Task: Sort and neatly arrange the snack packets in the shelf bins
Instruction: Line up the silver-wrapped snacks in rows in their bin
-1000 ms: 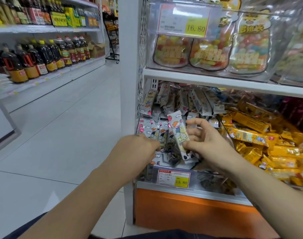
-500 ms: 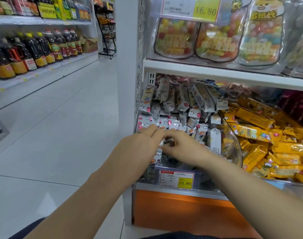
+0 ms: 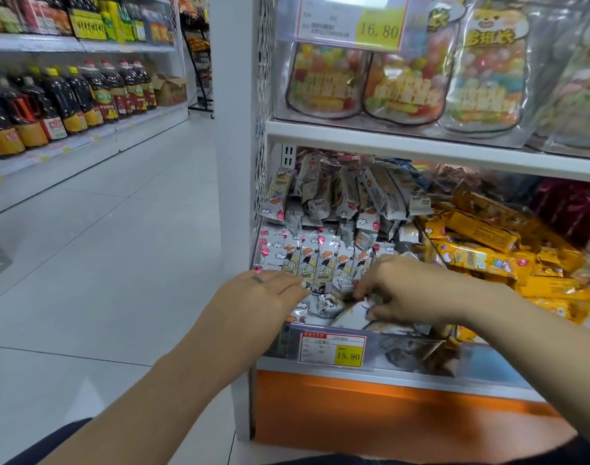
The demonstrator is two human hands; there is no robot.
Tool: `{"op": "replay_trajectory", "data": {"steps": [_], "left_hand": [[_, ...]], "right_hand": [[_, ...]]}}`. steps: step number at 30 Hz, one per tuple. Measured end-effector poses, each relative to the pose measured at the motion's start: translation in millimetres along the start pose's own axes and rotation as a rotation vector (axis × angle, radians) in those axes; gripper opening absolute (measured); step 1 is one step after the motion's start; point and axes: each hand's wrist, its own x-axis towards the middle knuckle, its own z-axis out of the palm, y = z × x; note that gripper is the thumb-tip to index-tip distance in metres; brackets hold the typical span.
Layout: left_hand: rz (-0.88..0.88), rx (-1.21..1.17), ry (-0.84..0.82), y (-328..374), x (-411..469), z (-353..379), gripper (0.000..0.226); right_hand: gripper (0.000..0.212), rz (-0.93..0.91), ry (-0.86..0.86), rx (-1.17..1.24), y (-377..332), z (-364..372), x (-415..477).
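The packet our right hand (image 3: pixel 407 290) held aloft a second ago is now down in the left bin (image 3: pixel 381 350); the upright row of snack packets (image 3: pixel 320 260) looks fuller, so we judge the front rank nearly ordered; its fingers (image 3: pixel 360 292) curl, pinching a small packet (image 3: pixel 342 284) at the row's near end; our left hand (image 3: pixel 263 297) lies flat, fingers straight, against the row; the yellow packets (image 3: pixel 481 260) beside it lie jumbled.

Low gap beneath upper shelf (image 3: pixel 421 152); packets (image 3: pixel 320 193) heaped behind
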Motion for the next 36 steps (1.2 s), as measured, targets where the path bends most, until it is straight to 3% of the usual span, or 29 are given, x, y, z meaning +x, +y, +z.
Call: {"op": "replay_trajectory", "data": {"steps": [5,10,15,20,23,26,30,32,36], "left_hand": [[0.005,0.011,0.004,-0.2,1.1,-0.9,0.062],[0.031,0.007,0.026,-3.4,0.2,0.4,0.06],[0.048,0.013,0.031,-4.5,0.3,0.2,0.062],[0.043,0.018,0.033,-3.8,1.3,0.7,0.058],[0.042,0.016,0.037,-4.5,0.6,1.8,0.057],[0.048,0.009,0.045,-5.2,0.5,2.1,0.057],[0.048,0.018,0.039,-5.1,-0.1,1.9,0.056],[0.05,0.022,0.037,-6.2,-0.3,2.6,0.056],[0.051,0.016,0.032,-5.8,0.4,2.2,0.056]], "right_hand": [[0.044,0.027,0.003,-0.134,-4.6,3.9,1.0],[0.045,-0.071,0.161,0.145,8.3,3.9,-8.8],[0.036,-0.076,0.327,0.274,23.2,8.4,-26.8],[0.03,-0.043,0.264,0.831,22.4,6.5,-35.2],[0.028,-0.067,0.311,0.86,22.3,6.2,-32.9],[0.027,0.0,0.512,0.961,21.6,7.6,-28.1],[0.032,0.085,0.749,1.36,15.2,9.1,-15.5],[0.031,0.116,0.742,1.33,8.5,8.6,-12.0],[0.05,0.122,0.602,1.079,-1.6,10.0,-10.3]]}}
